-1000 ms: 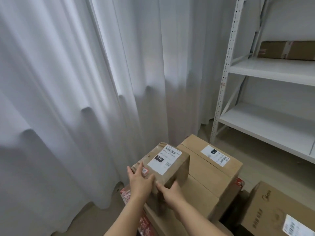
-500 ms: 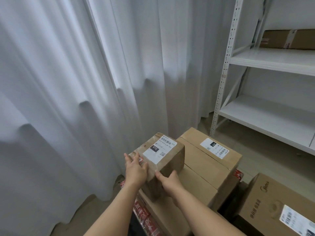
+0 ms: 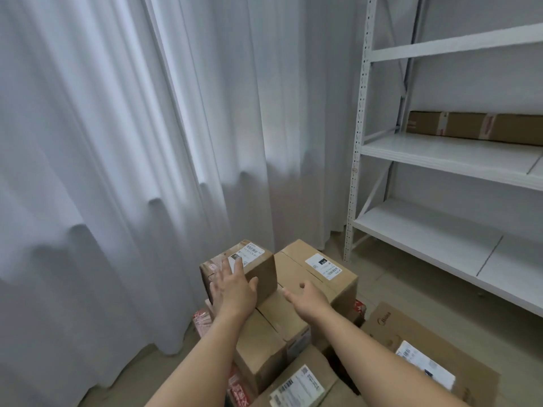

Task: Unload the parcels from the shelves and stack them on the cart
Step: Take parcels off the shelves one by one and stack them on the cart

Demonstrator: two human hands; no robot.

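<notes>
White curtain (image 3: 117, 142); right hand (image 3: 308, 298) now off parcel (image 3: 258, 265).

Hands over stacked parcels beside a curtain

The left hand (image 3: 235, 292) lies flat, fingers straight, on the small parcel (image 3: 249, 265); the right hand (image 3: 308, 298), relaxed and holding nothing, hovers just right of it above the long box (image 3: 311, 289). Far right, a flat parcel (image 3: 476, 127) rests on the white shelves (image 3: 440, 154).

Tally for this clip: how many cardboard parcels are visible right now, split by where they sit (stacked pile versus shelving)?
Parcels in the stacked pile: 4 (small box under the left hand, long box, labelled box at the bottom edge, printed box at right)
Parcels on the shelving: 1 (flat box)
Total: 5

Red-printed packaging beneath the pile is not counted.
</notes>
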